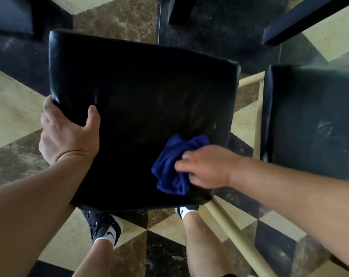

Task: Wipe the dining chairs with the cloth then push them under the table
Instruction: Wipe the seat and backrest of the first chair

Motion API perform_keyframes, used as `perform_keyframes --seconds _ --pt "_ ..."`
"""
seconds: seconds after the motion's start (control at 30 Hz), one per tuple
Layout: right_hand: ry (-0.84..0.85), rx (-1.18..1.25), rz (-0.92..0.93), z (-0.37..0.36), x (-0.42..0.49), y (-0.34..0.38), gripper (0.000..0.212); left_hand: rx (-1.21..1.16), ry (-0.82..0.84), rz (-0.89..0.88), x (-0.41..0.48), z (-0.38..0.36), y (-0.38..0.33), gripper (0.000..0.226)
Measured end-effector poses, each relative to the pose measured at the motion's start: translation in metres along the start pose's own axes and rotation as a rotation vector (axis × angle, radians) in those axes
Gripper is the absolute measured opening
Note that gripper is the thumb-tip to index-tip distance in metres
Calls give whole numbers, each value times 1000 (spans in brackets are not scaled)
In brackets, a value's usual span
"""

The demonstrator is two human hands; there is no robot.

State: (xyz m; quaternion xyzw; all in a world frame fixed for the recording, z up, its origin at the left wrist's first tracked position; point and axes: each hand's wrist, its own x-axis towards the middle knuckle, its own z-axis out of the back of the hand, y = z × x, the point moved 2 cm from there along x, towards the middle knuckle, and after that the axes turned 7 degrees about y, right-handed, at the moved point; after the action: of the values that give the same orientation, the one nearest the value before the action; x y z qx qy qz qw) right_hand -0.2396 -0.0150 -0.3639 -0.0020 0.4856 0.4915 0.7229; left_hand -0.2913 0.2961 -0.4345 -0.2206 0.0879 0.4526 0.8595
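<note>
A black padded chair seat (141,100) fills the middle of the view, seen from above. My left hand (67,134) grips its near left corner, thumb on top and fingers wrapped around the edge. My right hand (205,166) presses a bunched blue cloth (171,164) onto the seat near its front right corner. A second black chair seat (311,120) stands to the right, with faint scuff marks on it.
A gold chair leg (235,234) slants across the floor at lower right. Dark table legs (301,21) stand at the top, and another dark seat (11,15) at top left. The floor (11,108) is patterned marble tile. My feet (103,226) are under the seat's near edge.
</note>
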Motion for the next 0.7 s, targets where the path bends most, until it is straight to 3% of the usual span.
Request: perform_keyframes --seconds 0.13,0.2,0.3,0.43,0.5,0.57,0.7 --pt "-464 150 -366 64 -10 -83 29 -19 -10 0 0 -1 1 90" --pt "-587 248 -488 74 -11 -100 25 -19 -8 3 1 -1 1 90" --pt "-518 185 -481 36 -9 -67 22 -17 4 6 1 0 1 90" --pt "25 125 -146 -45 -36 12 25 -1 16 8 1 1 0 91" --pt "199 125 -30 -51 -42 16 27 -3 16 6 1 1 0 90" --pt "189 82 -1 -36 -37 -4 26 -9 15 4 1 1 0 90" --pt "-276 93 -287 30 -17 -73 24 0 18 15 1 2 0 90"
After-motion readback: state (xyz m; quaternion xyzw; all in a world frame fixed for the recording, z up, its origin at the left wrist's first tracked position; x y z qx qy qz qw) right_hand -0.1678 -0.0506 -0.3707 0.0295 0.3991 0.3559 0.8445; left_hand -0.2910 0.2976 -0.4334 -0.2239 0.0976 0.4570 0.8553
